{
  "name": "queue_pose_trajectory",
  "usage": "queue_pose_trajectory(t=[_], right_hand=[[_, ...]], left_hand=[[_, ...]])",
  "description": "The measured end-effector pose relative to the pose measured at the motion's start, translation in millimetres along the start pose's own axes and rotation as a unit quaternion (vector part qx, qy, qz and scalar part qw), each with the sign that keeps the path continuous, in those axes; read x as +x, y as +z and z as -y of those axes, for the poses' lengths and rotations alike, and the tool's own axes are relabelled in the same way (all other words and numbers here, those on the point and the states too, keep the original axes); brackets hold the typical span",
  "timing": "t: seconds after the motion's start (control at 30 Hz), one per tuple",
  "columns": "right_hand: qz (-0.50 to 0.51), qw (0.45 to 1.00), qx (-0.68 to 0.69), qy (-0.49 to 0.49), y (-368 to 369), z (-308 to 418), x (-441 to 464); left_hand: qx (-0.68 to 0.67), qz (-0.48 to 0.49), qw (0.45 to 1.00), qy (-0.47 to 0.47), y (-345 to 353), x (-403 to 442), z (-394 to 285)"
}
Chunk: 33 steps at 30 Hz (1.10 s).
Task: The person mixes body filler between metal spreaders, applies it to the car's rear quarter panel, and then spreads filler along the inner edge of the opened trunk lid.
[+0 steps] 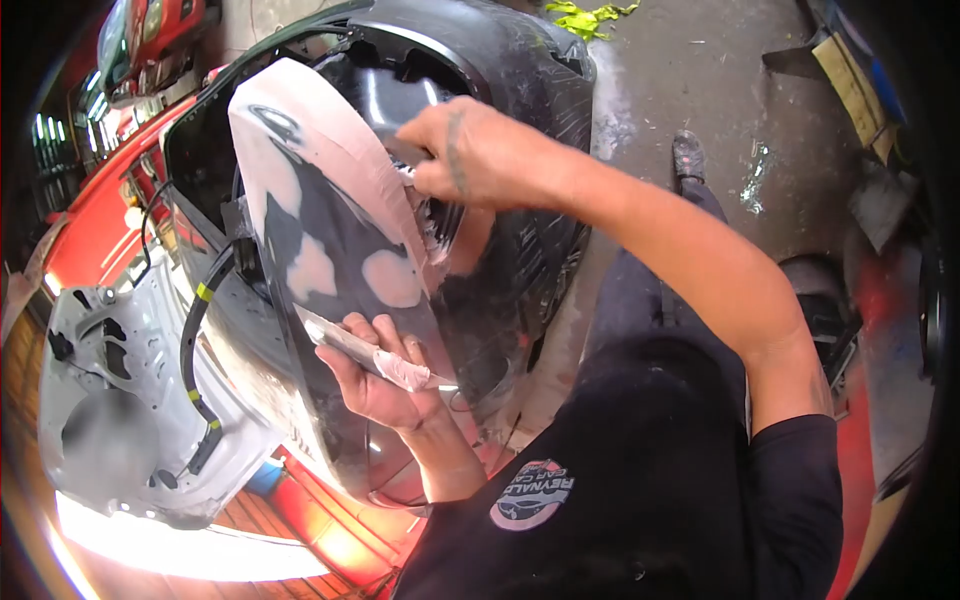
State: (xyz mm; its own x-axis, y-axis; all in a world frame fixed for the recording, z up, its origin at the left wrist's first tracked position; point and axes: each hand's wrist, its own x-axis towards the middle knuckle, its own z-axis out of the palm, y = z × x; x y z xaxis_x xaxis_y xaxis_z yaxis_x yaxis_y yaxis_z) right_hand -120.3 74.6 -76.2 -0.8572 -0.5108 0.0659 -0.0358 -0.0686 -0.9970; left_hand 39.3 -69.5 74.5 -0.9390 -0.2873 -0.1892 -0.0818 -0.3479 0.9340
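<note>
My left hand (385,385) grips a thin flat metal plate (345,342), fingers behind it and thumb at its near side. Pink body filler (402,370) sits on one end of the plate. My right hand (455,155) is closed on a small flat grey spreader (408,152), mostly hidden by the fingers, at the edge of a curved car body panel (350,230). Smooth pink filler covers the panel's upper end and edge, with rounded patches lower down. Whether the spreader touches the panel I cannot tell.
A black car bumper (530,90) lies behind the panel. At the left stand a silver car door panel (90,400) and a black hose with yellow bands (205,292). Bright green crumpled material (590,18) lies on the concrete floor (650,90). A red car (165,30) stands beyond.
</note>
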Motion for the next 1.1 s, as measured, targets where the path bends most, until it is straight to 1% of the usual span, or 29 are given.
queue_pose_trajectory(t=[0.03, 0.07, 0.13, 0.17, 0.27, 0.3, 0.4, 0.43, 0.53, 0.57, 0.63, 0.67, 0.73, 0.77, 0.83, 0.9, 0.97, 1.03, 1.1], right_hand=[[0.011, 0.999, 0.030, 0.018, 7, 3, -9], [0.015, 0.999, 0.040, 0.009, 17, 2, -16], [-0.083, 0.995, 0.030, -0.052, 42, -3, -39], [-0.078, 0.996, 0.015, -0.051, 49, -4, -49], [-0.091, 0.995, 0.033, -0.025, 69, 9, -70], [-0.082, 0.996, 0.028, -0.021, 74, 10, -77], [-0.076, 0.997, 0.018, -0.022, 83, 11, -92], [-0.072, 0.997, -0.010, -0.026, 86, 9, -96], [-0.014, 0.998, -0.060, -0.019, 84, 7, -109], [0.003, 0.997, -0.075, -0.014, 79, 8, -115], [0.038, 0.993, -0.108, -0.008, 62, 11, -129], [0.019, 0.992, -0.123, -0.027, 49, 9, -134], [-0.015, 0.986, -0.150, -0.066, 21, 8, -140], [-0.027, 0.980, -0.170, -0.104, 9, 13, -138], [-0.049, 0.960, -0.210, -0.177, -18, 35, -132], [-0.020, 0.934, -0.250, -0.253, -31, 74, -120], [-0.004, 0.900, -0.293, -0.322, -26, 106, -107], [0.036, 0.883, -0.303, -0.356, -14, 119, -98], [0.059, 0.879, -0.304, -0.363, -2, 127, -103]], left_hand=[[-0.005, 0.001, 1.000, 0.002, -1, -2, -1], [-0.008, 0.000, 1.000, 0.002, -3, -4, -3], [-0.016, -0.001, 1.000, 0.003, -6, -6, -4], [-0.017, 0.000, 1.000, 0.003, -7, -6, -3], [-0.015, -0.001, 1.000, 0.001, -7, -8, -3], [-0.014, -0.003, 1.000, 0.000, -8, -9, -3], [-0.007, -0.012, 1.000, 0.003, -11, -11, -2], [-0.003, -0.014, 1.000, 0.006, -13, -11, -2], [0.013, -0.061, 0.998, 0.010, -12, -13, -3], [0.027, -0.137, 0.990, 0.006, -12, -14, -4], [0.051, -0.287, 0.957, 0.000, -10, -15, -7], [0.004, -0.063, 0.995, -0.073, -23, -20, -14], [0.111, -0.222, 0.968, -0.021, -15, -18, -5], [0.177, -0.218, 0.960, -0.009, -19, -18, -4], [0.190, -0.224, 0.956, -0.016, -5, -19, -5], [0.193, -0.216, 0.957, -0.033, 4, -21, -4], [0.167, -0.223, 0.960, -0.035, 16, -27, 2], [0.165, -0.218, 0.962, -0.011, 34, -32, 4], [0.126, -0.200, 0.972, -0.008, 37, -33, -2]])
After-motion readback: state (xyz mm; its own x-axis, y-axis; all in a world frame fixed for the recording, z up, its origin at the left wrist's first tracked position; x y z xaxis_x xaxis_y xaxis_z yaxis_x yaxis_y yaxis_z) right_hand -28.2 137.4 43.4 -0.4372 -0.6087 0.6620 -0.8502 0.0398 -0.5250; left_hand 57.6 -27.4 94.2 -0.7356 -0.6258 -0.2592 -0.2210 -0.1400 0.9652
